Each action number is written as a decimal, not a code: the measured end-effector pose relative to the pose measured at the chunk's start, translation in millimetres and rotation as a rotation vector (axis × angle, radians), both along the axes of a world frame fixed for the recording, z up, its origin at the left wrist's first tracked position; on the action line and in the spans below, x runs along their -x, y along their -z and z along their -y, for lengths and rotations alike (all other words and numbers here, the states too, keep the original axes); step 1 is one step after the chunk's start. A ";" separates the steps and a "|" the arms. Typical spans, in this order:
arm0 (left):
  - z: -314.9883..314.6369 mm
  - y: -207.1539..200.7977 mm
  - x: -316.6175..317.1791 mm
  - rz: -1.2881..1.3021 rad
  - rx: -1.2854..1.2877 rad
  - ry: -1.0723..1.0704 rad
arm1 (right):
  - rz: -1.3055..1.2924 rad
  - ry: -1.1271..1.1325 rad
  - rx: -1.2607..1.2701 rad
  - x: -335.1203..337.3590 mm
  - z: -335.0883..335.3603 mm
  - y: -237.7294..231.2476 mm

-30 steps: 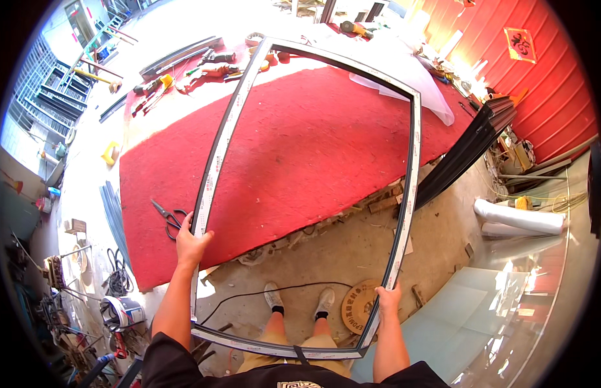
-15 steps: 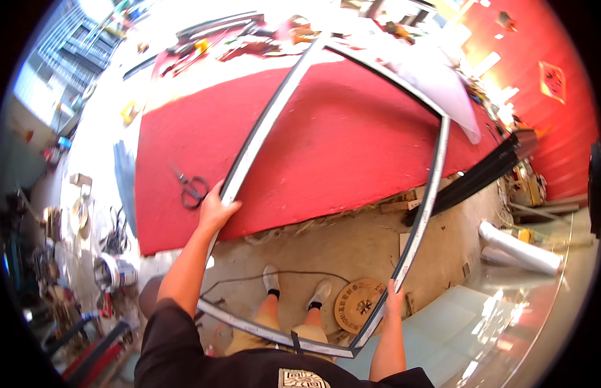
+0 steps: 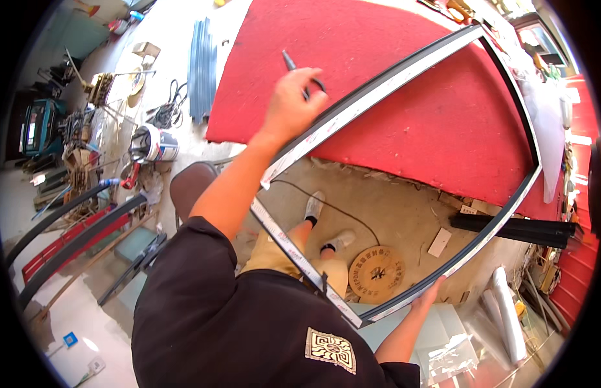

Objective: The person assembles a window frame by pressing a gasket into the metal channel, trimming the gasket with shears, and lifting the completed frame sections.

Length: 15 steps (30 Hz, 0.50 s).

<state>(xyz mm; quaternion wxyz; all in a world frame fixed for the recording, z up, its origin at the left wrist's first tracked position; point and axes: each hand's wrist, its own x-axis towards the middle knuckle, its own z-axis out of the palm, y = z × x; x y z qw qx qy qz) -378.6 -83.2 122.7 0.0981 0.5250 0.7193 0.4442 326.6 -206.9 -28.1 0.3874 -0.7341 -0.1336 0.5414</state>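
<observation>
A large rectangular dark metal frame (image 3: 501, 220) with a white taped strip along one rail leans from my body onto a table covered in red felt (image 3: 352, 32). My left hand (image 3: 293, 100) reaches over the frame's left rail onto the felt. It closes on a pair of black-handled scissors (image 3: 289, 62). My right hand (image 3: 428, 297) grips the frame's lower right rail near its corner. My feet in white shoes show through the frame on the dirt floor.
On the floor inside the frame lie a round wooden cable reel (image 3: 377, 271) and a black cable (image 3: 342, 212). Black profiles (image 3: 514, 227) lie to the right and a white roll (image 3: 507, 310) below them. A brown stool (image 3: 190, 184), a bucket (image 3: 155, 143) and blue sheets (image 3: 200, 58) stand to the left.
My left hand let go of the frame's left rail and reached over it to the scissors on the red felt. The view has swung left. The right hand keeps its grip.
</observation>
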 end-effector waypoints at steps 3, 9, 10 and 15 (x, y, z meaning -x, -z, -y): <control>72.5 27.0 69.1 0.138 0.037 -0.338 | 0.107 -0.003 0.043 18.2 -8.0 -30.6; 234.9 77.6 91.1 0.432 0.059 -0.741 | 0.132 -0.083 0.044 19.7 0.9 -51.0; 256.8 83.9 78.0 0.446 0.120 -0.819 | 0.104 -0.132 0.044 10.0 12.9 -45.7; 340.5 146.4 -6.3 0.962 0.489 -0.750 | 0.069 -0.159 0.027 22.5 59.1 -29.4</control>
